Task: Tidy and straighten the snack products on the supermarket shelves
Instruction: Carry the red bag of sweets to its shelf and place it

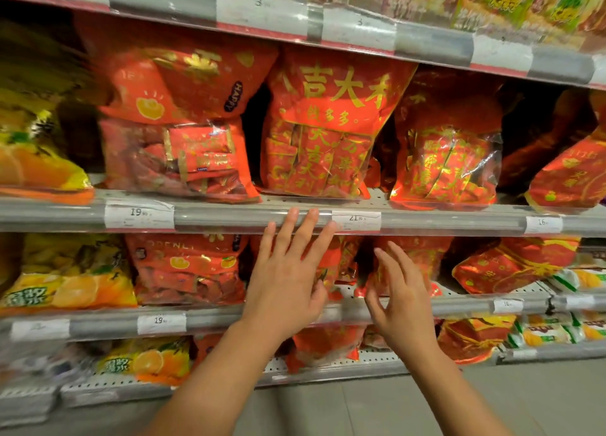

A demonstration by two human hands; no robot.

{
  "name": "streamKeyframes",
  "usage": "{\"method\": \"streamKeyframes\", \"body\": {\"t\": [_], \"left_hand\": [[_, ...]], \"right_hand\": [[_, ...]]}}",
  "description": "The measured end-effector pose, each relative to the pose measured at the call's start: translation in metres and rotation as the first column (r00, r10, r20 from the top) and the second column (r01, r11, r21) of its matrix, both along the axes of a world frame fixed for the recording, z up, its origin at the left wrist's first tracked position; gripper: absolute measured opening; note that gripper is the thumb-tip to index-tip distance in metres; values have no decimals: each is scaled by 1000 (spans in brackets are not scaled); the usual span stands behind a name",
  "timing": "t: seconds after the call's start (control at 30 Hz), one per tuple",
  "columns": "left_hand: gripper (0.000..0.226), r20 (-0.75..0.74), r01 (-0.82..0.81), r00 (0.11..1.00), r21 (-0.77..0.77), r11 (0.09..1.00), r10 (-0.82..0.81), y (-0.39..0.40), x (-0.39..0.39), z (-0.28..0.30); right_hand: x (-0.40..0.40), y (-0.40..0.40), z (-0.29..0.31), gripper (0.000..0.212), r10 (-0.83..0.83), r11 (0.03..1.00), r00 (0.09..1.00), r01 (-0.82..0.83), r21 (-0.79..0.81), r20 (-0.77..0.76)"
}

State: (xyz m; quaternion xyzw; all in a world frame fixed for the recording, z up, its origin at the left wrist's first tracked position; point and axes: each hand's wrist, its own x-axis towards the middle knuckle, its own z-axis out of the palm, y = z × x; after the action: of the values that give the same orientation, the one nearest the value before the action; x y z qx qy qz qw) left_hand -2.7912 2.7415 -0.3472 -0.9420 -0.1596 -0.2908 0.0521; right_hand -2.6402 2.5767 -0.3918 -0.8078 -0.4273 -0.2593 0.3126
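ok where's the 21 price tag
Head view: the 21 tag sits on the middle shelf rail, centre-right, just right of the left hand's fingertips.

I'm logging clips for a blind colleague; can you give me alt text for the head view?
Two bare hands, the left hand and right hand, reach with open fingers toward red snack bags on a middle supermarket shelf. Above, more red bags stand upright; yellow-orange bags sit at left.

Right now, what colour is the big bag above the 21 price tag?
Red bag with gold lettering, seen in the head view.
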Motion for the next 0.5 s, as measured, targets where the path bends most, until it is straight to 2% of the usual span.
{"method": "streamKeyframes", "body": {"t": [0.1,0.23,0.37,0.5], "left_hand": [[79,177,-11,984,-151,988,38,10,-27,0],[72,328,-150,919,-224,963,220,40,-70,-11],[80,319,-295,867,-292,910,384,72,-93,-18],[85,244,-366,864,-299,881,442,87,-93,-25]], "right_hand": [[-30,17,20,52,187,982,975,-187,-9,123],[-50,42,37,56,211,977,961,-209,-35,181],[-61,72,49,68,135,984,969,-107,-140,208],[-56,88,37,79,29,981,962,24,-194,270]]}}
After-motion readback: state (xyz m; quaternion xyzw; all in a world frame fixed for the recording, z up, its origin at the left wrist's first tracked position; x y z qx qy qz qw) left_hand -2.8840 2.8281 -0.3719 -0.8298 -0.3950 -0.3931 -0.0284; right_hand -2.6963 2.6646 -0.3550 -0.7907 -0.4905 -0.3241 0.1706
